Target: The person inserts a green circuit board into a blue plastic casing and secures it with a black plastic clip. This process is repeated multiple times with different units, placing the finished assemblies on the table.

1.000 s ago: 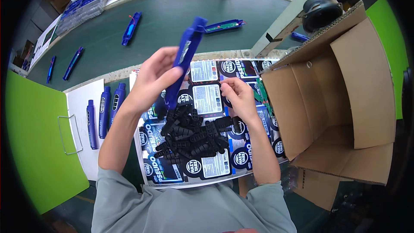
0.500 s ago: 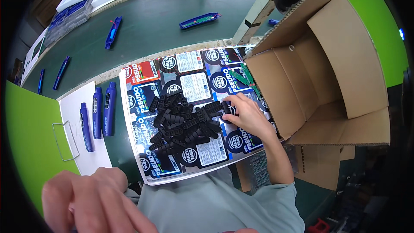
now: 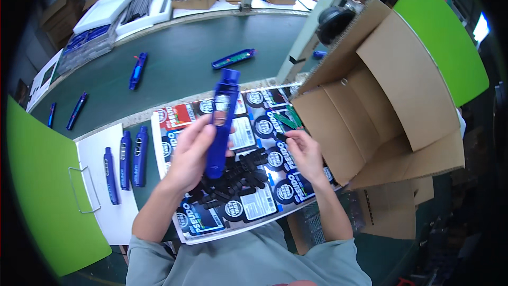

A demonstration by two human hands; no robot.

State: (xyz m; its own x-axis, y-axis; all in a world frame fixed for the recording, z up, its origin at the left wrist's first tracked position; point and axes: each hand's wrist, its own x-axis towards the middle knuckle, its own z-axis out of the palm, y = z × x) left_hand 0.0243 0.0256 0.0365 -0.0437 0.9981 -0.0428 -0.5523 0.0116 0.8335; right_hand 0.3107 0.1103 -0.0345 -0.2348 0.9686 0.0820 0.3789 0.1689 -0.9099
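Observation:
My left hand (image 3: 189, 153) is closed round a long blue plastic casing (image 3: 218, 151) with a slotted window, raised almost upright over the printed sheet (image 3: 283, 177). A small black ribbed plastic piece (image 3: 281, 136) is pinched between the thumb and fingers of my right hand (image 3: 308, 154), to the right of the casing. Below the casing lies a heap of similar black pieces (image 3: 235, 180), partly covered by my left hand. Green circuit boards (image 3: 286, 121) rest on the sheet just beyond my right hand.
Three blue casings (image 3: 125, 160) lie on white paper at the left, by a green panel (image 3: 50, 196). An open cardboard box (image 3: 338, 127) stands at the right. Across the green belt (image 3: 182, 47) lie several blue casings with parts inside. A metal post (image 3: 307, 42) rises beyond the box.
My left hand has come up from the lower left and now holds a blue casing over the heap. My right hand has drawn a black piece away from the heap. The view has tilted upward.

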